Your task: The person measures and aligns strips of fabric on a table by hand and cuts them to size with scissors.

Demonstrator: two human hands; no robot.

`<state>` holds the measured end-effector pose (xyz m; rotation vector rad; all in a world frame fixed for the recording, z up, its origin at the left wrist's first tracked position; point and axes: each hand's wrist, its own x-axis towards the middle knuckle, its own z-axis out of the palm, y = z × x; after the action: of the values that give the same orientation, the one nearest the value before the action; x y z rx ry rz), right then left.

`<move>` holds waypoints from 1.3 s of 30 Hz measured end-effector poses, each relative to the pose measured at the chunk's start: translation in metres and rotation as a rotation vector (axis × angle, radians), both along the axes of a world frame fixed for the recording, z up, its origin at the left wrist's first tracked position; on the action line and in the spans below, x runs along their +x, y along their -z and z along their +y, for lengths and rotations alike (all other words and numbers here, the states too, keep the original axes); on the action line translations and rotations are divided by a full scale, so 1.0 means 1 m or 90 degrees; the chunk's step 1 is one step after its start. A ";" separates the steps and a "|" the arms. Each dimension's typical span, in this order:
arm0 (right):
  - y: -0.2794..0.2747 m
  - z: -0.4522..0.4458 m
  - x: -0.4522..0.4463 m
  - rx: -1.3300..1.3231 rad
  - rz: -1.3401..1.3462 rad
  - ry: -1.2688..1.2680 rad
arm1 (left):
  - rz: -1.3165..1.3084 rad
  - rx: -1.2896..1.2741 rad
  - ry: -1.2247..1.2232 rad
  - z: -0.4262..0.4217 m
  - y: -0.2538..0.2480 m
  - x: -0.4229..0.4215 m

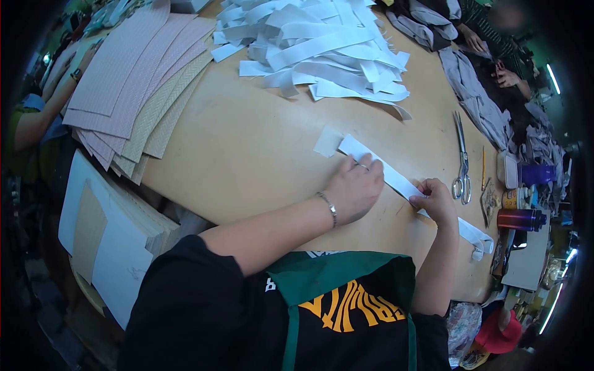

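A long white strip (396,178), apparently fabric, lies slantwise on the table in front of me. My left hand (357,190), with a bracelet and a ring, has its curled fingers on the strip near its upper end. Further down, my right hand (437,201) pinches the strip between thumb and fingers. Beyond this hand the strip's tail (475,235) runs right and ends in a loose curl. A small pale square piece (328,141) lies beside the strip's upper end.
Many white strips (322,49) are heaped at the back. Patterned sheets (133,80) are stacked at the left. Scissors (461,157), a yellow pencil (483,167) and a purple-red bottle (521,219) sit at the right. A co-worker's hand (507,75) shows at upper right; another person's arm (59,99) at left.
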<state>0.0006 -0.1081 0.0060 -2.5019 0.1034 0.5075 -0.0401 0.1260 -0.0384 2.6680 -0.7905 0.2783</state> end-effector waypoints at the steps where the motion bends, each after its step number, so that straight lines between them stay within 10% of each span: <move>1: -0.002 0.002 -0.001 0.022 0.009 0.017 | -0.002 0.028 -0.052 0.008 0.001 -0.007; 13: -0.014 0.011 0.005 0.022 0.063 0.018 | 0.147 0.006 -0.027 0.023 -0.004 -0.009; 19: -0.027 0.026 -0.041 0.105 -0.169 -0.138 | -0.140 -0.169 -0.009 0.012 -0.016 -0.008; 24: -0.047 0.023 -0.049 0.186 -0.254 -0.159 | -0.071 -0.216 0.248 0.031 -0.043 0.018; 31: -0.013 -0.070 -0.052 -0.052 -0.290 -0.052 | -0.331 0.128 -0.139 0.110 -0.119 0.175; 34: 0.003 -0.062 -0.053 -0.074 -0.259 -0.046 | -0.464 0.030 -0.004 0.087 -0.115 0.184; 39: 0.011 -0.062 -0.051 -0.034 -0.309 -0.041 | -0.061 -0.129 0.201 -0.051 -0.061 0.050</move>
<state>-0.0509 -0.1705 -0.0052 -2.6122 -0.1531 -0.0892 0.0098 0.0751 0.0222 2.3141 -1.1331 0.3845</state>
